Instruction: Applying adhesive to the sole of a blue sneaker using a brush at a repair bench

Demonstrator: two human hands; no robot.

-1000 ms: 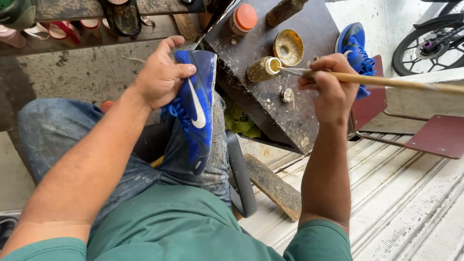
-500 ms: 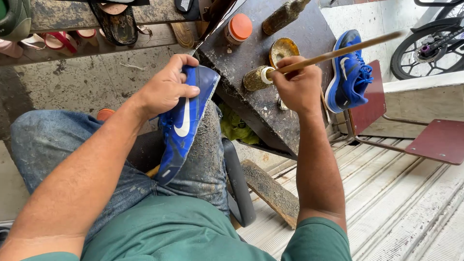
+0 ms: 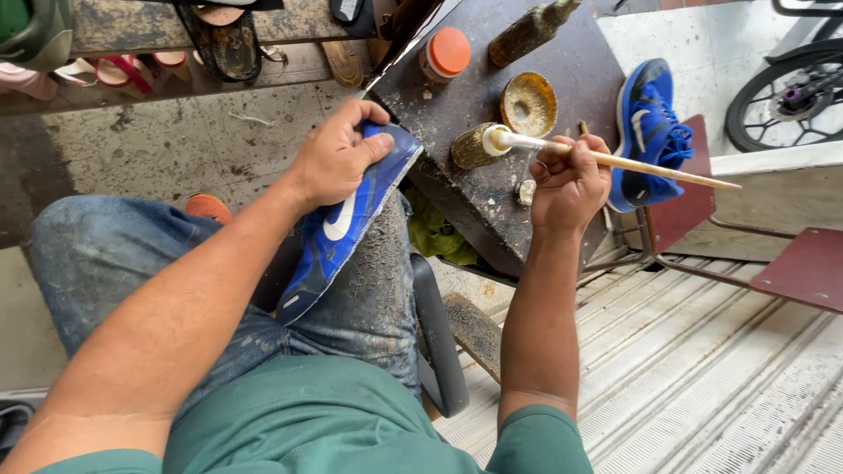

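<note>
Blue shoe [image 3: 347,224] held on the lap; stick [image 3: 615,160] dipped at a small glue-crusted pot [image 3: 474,147].

The left hand [image 3: 338,158] clamps the shoe's upper end against the jeans-clad thigh, fingers curled over its edge. The right hand [image 3: 571,180] pinches the thin wooden stick, whose white-coated tip meets the pot's rim on the dark surface [image 3: 571,70] (stained and gritty). A second blue shoe [image 3: 648,132] lies at the surface's right edge, near an orange-lidded jar [image 3: 446,54].

Stained grey concrete floor [image 3: 167,149] on the left, worn wooden shelf [image 3: 149,26] along the far edge, dark glue-spattered table [image 3: 492,197] in the middle, pale ribbed metal flooring [image 3: 702,377] near right, dark red metal panels [image 3: 803,268] at right, bicycle wheel [image 3: 781,101] far right, soft daylight
</note>
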